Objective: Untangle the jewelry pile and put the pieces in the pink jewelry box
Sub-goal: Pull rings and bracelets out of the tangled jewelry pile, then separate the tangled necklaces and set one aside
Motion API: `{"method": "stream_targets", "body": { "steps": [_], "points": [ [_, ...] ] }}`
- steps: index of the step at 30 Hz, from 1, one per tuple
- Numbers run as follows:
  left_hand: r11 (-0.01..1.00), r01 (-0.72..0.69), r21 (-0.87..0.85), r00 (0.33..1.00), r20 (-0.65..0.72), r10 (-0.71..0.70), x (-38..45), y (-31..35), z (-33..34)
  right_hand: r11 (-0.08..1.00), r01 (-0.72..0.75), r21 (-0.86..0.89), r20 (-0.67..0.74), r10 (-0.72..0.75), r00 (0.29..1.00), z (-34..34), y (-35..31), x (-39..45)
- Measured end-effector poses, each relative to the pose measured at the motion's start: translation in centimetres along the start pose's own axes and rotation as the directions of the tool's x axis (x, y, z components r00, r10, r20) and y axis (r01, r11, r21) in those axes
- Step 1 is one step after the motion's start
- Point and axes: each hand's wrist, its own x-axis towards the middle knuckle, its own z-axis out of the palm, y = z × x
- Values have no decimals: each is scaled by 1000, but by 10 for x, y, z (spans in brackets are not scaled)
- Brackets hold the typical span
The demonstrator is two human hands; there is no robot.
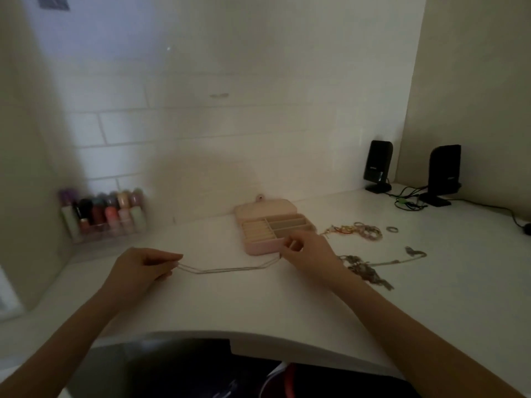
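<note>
A thin silver chain (230, 269) is stretched across the white desk between my two hands. My left hand (143, 265) pinches its left end; my right hand (304, 251) pinches its right end just in front of the pink jewelry box (258, 249). The box stands open, lid back, showing ring rolls and compartments. Right of my right hand lies a tangled pile of silver jewelry (365, 268) with a chain trailing to the right. Behind it sits a cluster of rings and colourful bracelets (359, 229) and one loose ring (392, 229).
A clear rack of nail polish bottles (106, 214) stands at the back left against the tiled wall. Two black speakers (377, 165) (444, 173) with cables sit at the back right. The desk's front edge (258, 337) curves in towards me.
</note>
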Motion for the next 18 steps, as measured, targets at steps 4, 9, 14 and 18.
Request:
{"method": "stream_targets", "body": {
  "steps": [4,9,14,18],
  "points": [
    [986,-71,153,997,-1,72,-4,-11,-8,998,55,14,77,-56,995,18,-10,4],
    [942,-135,307,991,18,136,0,-17,-13,976,60,-211,30,-55,998,25,-3,4],
    [856,-214,471,966,-25,256,-5,-21,-1,912,177,-369,47,-172,984,21,-1,1],
    [808,-251,534,943,323,79,-20,-5,30,862,343,-373,234,-270,934,23,-12,-16]
  ]
}}
